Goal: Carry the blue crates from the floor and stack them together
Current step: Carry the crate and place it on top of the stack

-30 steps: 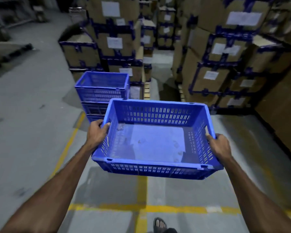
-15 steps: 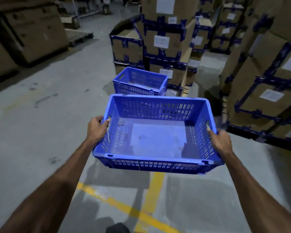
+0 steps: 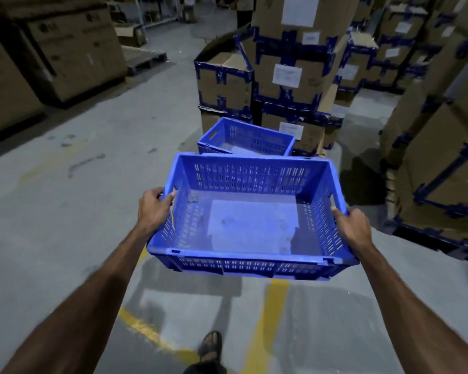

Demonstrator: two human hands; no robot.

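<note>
Mid-carry: one blue crate up off the floor, level, nothing inside but dust and a few scraps. Left hand grasping the left rim, thumb hooked inside the wall; right hand grasping the right rim the same way, thumb inside, the other fingers out of sight below the edge. Straight ahead and just beyond the far wall of the carried crate, the crate stack sitting on the floor against the taped cartons.

To finish this step well, probably best to keep both grips symmetric at mid-rim so the load stays level, walk right up to the stack rather than reaching, square the long sides with the top crate, then lower straight down until the base seats on or inside its rim. Worth pulling thumbs clear of the inner walls before the last bit of descent, since a nesting fit could pinch them. Also worth minding the carton corner close on the stack's right.

Count: blue crates plainly visible, two — one carried, one on top of the stack; anything beneath that top crate hidden behind the carried one, so stack height impossible to tell. Hands, two. Sandalled foot, one, on the yellow floor line.
</note>
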